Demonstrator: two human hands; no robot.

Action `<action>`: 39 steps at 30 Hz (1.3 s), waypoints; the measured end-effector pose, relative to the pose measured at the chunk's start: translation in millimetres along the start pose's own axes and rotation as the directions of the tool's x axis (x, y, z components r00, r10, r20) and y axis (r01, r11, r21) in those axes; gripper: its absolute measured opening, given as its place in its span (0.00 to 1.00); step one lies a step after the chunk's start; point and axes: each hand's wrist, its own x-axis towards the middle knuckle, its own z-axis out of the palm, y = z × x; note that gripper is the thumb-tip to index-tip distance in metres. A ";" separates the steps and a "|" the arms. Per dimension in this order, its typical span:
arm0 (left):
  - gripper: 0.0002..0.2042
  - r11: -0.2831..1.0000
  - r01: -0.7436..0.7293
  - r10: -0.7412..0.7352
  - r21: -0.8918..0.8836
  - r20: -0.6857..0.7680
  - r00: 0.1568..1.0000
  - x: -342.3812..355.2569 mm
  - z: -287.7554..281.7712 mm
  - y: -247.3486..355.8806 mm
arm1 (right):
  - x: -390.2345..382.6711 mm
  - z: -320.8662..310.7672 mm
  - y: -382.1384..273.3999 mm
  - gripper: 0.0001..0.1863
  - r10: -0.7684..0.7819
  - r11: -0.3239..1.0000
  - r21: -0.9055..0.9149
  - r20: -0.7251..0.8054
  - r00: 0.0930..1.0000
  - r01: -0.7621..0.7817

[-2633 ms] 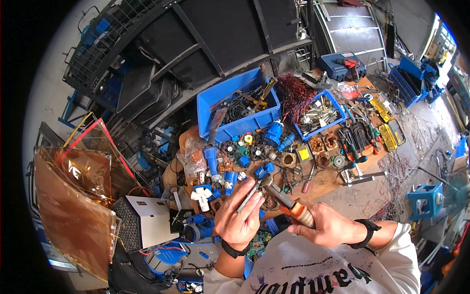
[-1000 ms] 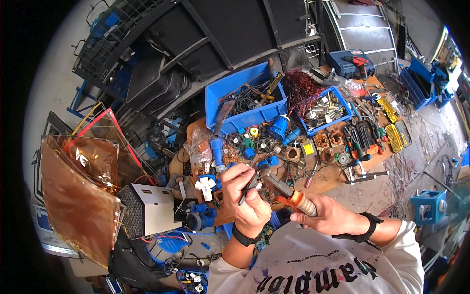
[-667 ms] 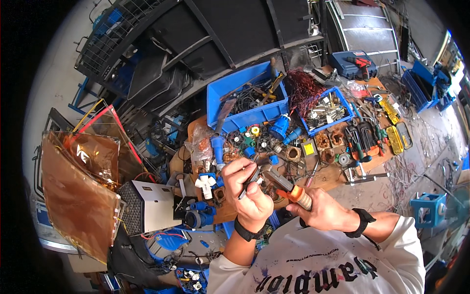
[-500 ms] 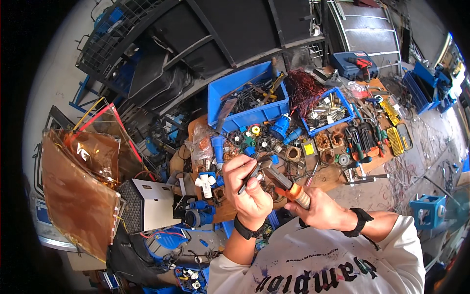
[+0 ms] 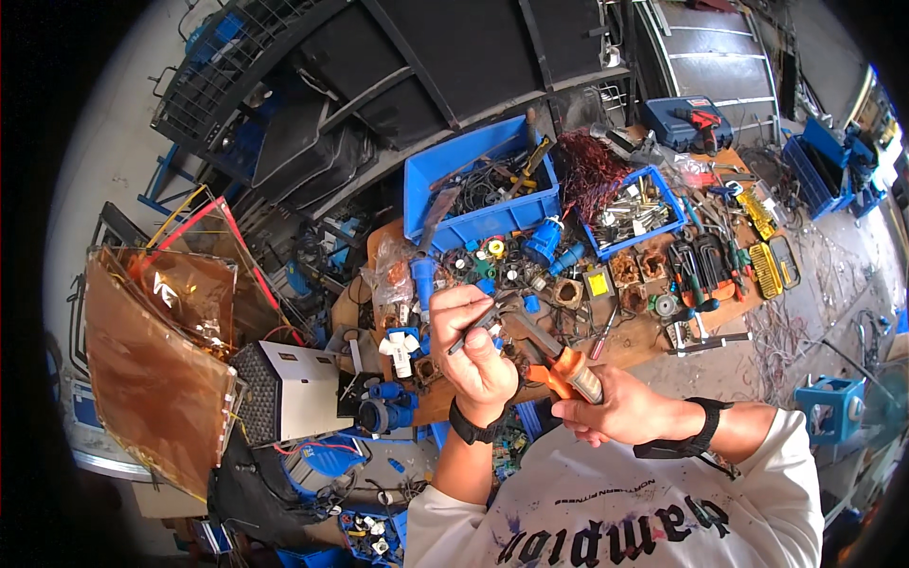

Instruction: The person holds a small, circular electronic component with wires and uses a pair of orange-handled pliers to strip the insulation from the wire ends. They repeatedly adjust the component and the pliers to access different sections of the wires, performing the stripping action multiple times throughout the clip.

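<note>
In front of my chest, my left hand [image 5: 478, 364] is closed in a pinch around a slim dark piece [image 5: 472, 331], whose exact kind I cannot make out. My right hand [image 5: 620, 407] grips a pair of pliers [image 5: 568, 369] with orange handles and a grey metal head. The handles stand apart. The pliers' head points up and left, close beside the fingertips of my left hand. Whether the jaws touch the dark piece is too small to tell. Beneath both hands lies a wooden workbench [image 5: 644, 339] crowded with small parts.
A blue bin [image 5: 483, 222] of cables and tools stands at the back, beside reddish wire [image 5: 592, 170] and a blue tray [image 5: 639, 213] of metal parts. Hand tools [image 5: 705, 265] lie to the right. A white box [image 5: 298, 393] and brown sheets [image 5: 156, 364] stand at the left.
The pliers' handles have spread apart in my right hand. My left hand has shifted slightly left, and the dark piece lies at a flatter angle.
</note>
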 end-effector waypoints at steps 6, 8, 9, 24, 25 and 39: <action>0.21 0.999 0.044 -0.045 -0.017 -0.019 0.999 -5.2 7.0 -1.6 | -4.9 3.3 1.9 0.10 -0.090 0.996 -0.031 -0.121 0.989 0.087; 0.21 0.996 0.061 -0.064 -0.063 -0.050 0.997 -7.6 8.8 3.3 | -10.1 4.9 -2.8 0.11 -0.091 0.995 -0.044 -0.121 0.988 0.086; 0.21 0.996 0.063 -0.065 -0.059 -0.038 0.997 -6.2 9.2 5.6 | -12.3 5.4 -3.7 0.11 -0.090 0.995 -0.048 -0.123 0.988 0.085; 0.19 1.000 -0.015 0.016 0.009 -0.126 0.992 -12.4 14.5 11.7 | -25.1 1.1 -2.4 0.13 -0.078 0.996 -0.046 -0.031 0.996 0.077; 0.19 0.999 -0.035 0.038 0.026 -0.122 0.992 -12.1 13.2 10.9 | -25.7 -1.1 -1.4 0.14 -0.061 0.997 -0.038 0.003 0.998 0.061; 0.19 0.987 -0.119 0.134 0.108 -0.146 0.980 -11.1 12.2 4.3 | -28.0 -8.8 -13.4 0.17 -0.177 0.960 -0.228 -0.042 0.983 0.163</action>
